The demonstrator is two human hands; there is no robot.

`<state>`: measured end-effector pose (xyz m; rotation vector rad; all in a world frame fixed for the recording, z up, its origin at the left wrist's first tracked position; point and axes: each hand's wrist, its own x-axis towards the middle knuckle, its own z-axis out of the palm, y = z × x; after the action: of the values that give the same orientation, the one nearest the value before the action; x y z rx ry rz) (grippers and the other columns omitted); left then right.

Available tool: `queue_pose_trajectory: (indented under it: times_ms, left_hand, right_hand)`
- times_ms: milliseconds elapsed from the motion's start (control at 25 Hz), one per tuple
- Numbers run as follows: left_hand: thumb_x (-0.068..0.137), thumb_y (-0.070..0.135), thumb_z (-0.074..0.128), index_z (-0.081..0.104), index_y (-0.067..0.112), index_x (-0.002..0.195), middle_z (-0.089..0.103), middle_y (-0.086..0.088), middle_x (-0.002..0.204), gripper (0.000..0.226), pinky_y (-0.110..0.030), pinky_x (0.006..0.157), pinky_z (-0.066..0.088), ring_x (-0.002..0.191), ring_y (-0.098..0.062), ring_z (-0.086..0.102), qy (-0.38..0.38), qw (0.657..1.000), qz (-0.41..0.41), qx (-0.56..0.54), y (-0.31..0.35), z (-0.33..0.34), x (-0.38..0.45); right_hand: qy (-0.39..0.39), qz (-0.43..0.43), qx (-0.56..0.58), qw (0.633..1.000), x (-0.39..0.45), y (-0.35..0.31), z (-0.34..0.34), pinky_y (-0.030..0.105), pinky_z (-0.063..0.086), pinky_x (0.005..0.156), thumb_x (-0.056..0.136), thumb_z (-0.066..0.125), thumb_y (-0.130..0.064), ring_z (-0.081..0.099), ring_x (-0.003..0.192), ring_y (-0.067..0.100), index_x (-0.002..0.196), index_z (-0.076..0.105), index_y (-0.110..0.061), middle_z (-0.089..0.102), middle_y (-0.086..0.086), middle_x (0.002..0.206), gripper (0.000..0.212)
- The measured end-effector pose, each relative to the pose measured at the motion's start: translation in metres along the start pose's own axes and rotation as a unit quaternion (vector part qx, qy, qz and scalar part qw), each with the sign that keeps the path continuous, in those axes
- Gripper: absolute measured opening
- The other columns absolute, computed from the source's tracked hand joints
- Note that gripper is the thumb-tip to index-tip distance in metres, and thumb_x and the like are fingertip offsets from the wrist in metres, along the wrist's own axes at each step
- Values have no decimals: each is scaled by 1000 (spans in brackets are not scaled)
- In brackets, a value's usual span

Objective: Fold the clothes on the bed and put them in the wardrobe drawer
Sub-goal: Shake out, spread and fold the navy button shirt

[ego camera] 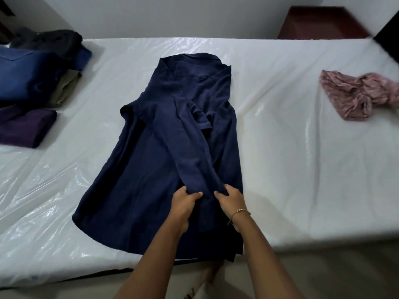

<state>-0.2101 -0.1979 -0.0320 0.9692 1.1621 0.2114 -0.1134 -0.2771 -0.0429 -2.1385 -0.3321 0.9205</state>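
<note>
A navy blue long-sleeved shirt (pixel 151 160) lies spread on the white plastic-covered bed (pixel 291 158), collar at the far end. Its right side is folded inward, and one long sleeve runs diagonally down across the body. My left hand (pixel 185 201) and my right hand (pixel 230 200) both pinch the cuff end of that sleeve, near the shirt's lower middle. A thin bracelet sits on my right wrist.
Folded clothes are stacked at the left: a purple piece (pixel 23 126), a blue piece (pixel 28 76), a khaki piece (pixel 64 89) and dark ones (pixel 49 42) behind. A crumpled pink garment (pixel 358 96) lies at the right. A dark red wooden furniture piece (pixel 321 22) stands beyond the bed.
</note>
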Motion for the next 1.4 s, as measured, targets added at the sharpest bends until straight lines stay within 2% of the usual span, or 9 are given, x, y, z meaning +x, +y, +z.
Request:
queue_pose_trajectory:
  times_ms: [200,520,720,880,1000,1080,1160,1280,1400]
  left_hand:
    - [94,4,47,60,15,107,66,-5,106,21,-31,71,50,98,-22,61,1,987,-68,-146,-8,6,-6]
    - [94,11,53,60,10,107,68,-8,109,14,-26,71,56,90,-19,65,-125,990,-61,-7,-12,34,-11]
    - [92,11,58,63,8,95,69,-2,91,7,-16,59,52,79,-10,64,-88,989,-20,115,-1,20,2]
    - [89,24,63,62,12,82,70,1,83,13,-25,68,53,77,-13,65,-77,981,30,173,-2,18,1]
    - [85,25,64,57,18,112,57,6,111,28,-26,83,48,102,-13,55,152,868,277,383,-1,21,5]
    - [85,17,62,31,19,144,29,3,149,67,-30,109,30,140,-15,21,50,783,369,498,3,20,20]
    - [83,17,63,7,20,150,4,3,158,88,-39,119,6,144,-16,-10,-90,708,348,608,6,25,29]
    - [80,28,71,13,29,149,32,0,151,90,-30,113,21,140,-20,27,-170,791,254,530,1,28,39]
    - [89,13,60,47,35,127,64,-2,121,46,-21,88,47,104,-12,61,-63,927,252,271,12,22,46]
  right_hand:
    - [-48,210,470,856,-11,23,-34,33,54,73,92,54,-18,63,86,24,102,65,-3,70,10,91,21]
    - [-45,77,677,731,-8,21,-31,39,53,87,65,78,-25,60,109,31,126,53,-3,60,19,123,69]
    - [73,121,382,913,2,6,-10,42,52,88,80,66,3,60,99,32,106,60,-9,62,21,115,28]
    - [146,212,424,868,13,9,-33,39,52,77,83,60,-1,62,89,32,93,63,0,65,19,102,11]
    - [164,255,455,837,8,11,-46,35,50,68,82,56,-7,61,80,30,97,60,-2,64,11,87,16]
    - [176,241,460,836,4,2,-50,38,50,75,86,54,-9,60,84,31,95,57,-3,62,11,90,12]
    - [189,218,443,849,6,-13,-47,39,51,79,90,52,-12,59,87,31,94,56,-3,60,14,95,10]
    - [187,175,349,901,13,-41,-28,45,52,86,94,48,-18,62,93,36,103,62,3,63,17,100,26]
    - [143,120,312,932,26,-77,-7,48,51,88,97,45,-25,63,95,38,91,62,-1,61,14,92,30]
